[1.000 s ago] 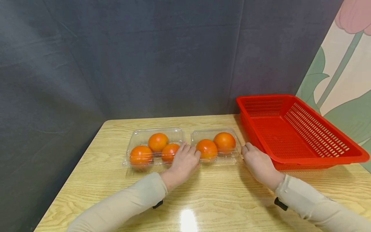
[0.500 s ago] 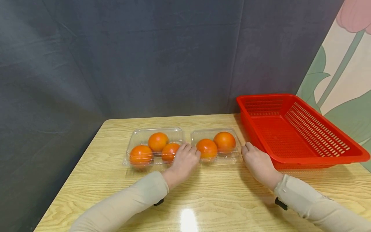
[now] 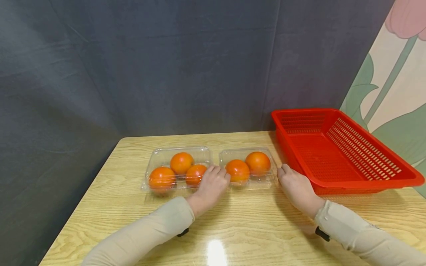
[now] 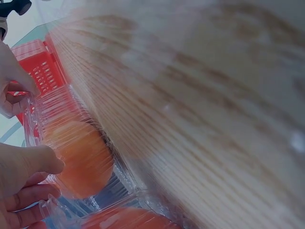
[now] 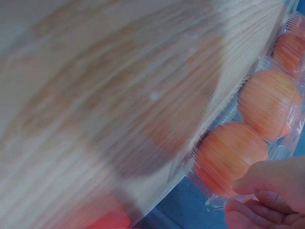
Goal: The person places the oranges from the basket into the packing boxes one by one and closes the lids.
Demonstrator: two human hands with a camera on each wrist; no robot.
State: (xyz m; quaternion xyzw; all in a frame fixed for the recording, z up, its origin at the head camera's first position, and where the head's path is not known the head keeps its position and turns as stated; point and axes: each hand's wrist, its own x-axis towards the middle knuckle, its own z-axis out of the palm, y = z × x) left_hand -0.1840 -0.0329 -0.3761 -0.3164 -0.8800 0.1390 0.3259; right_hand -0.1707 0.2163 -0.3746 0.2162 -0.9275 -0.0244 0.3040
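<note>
Two clear plastic clamshell containers lie side by side on the wooden table. In the head view the left container [image 3: 159, 157] shows three oranges [image 3: 181, 163], and the right container [image 3: 229, 154] shows two oranges [image 3: 257, 163]. My left hand [image 3: 212, 186] is between them, its curled fingers at the right container's left edge and covering part of the left one. At the opposite edge, my right hand [image 3: 297, 189] pinches the right container's side. In the left wrist view my left thumb [image 4: 50, 160] presses near an orange [image 4: 86, 160]. My right thumb [image 5: 250, 180] overlaps another in the right wrist view.
A red perforated plastic basket [image 3: 319, 149] stands at the table's right, just beyond my right hand. Behind the wooden table [image 3: 239, 225] hangs a dark blue-grey curtain [image 3: 186, 74]. A wall with a painted tulip [image 3: 399, 79] is on the right.
</note>
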